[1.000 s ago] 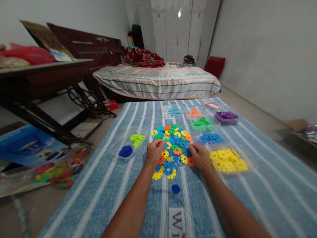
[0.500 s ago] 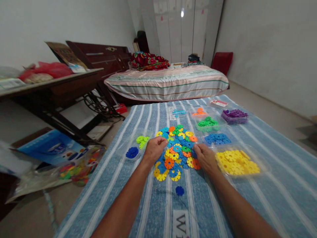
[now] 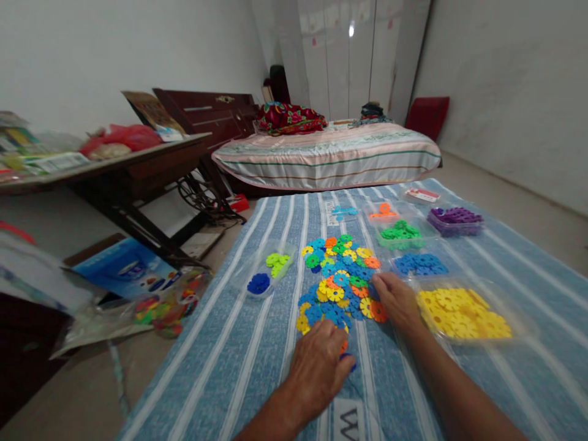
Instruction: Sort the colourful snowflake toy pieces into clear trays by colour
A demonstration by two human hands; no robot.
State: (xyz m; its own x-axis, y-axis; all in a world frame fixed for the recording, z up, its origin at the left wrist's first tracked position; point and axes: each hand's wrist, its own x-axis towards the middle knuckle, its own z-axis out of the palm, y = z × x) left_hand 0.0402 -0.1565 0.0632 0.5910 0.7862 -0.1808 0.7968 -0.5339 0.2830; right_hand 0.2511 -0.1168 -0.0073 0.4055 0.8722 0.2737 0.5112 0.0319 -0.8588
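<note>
"W" on white label (image 3: 348, 422)

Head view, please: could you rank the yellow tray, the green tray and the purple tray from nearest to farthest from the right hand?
1. The yellow tray, just to the right of the right hand.
2. The green tray, farther up the cloth, beyond the hand.
3. The purple tray, far right, near the cloth's far edge.

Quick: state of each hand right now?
Left hand: fingers curled over the lone blue disc; grip cannot be told.
Right hand: palm down at the disc pile edge; grip cannot be told.
</note>
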